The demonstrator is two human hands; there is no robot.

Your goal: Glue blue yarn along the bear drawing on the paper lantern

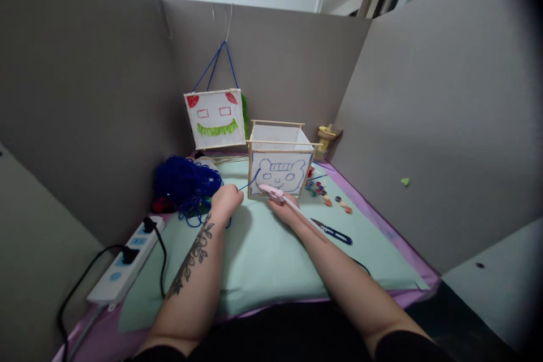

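My left hand (227,197) is closed in a pinch on a strand of blue yarn (250,181) that runs to the lower left corner of a paper box lantern (280,167) with a wooden stick frame and a blue bear face drawn on it. My right hand (283,210) is closed round a pink glue gun (271,191), its tip at the lantern's bottom front edge. Both forearms rest on a pale green mat (263,260).
A pile of blue yarn (184,184) lies left of the lantern. A second lantern (215,119) with a red and green face hangs on the back wall. Coloured buttons (328,195) and blue snips (335,232) lie at the right. A white power strip (127,263) sits left. Grey partitions enclose the desk.
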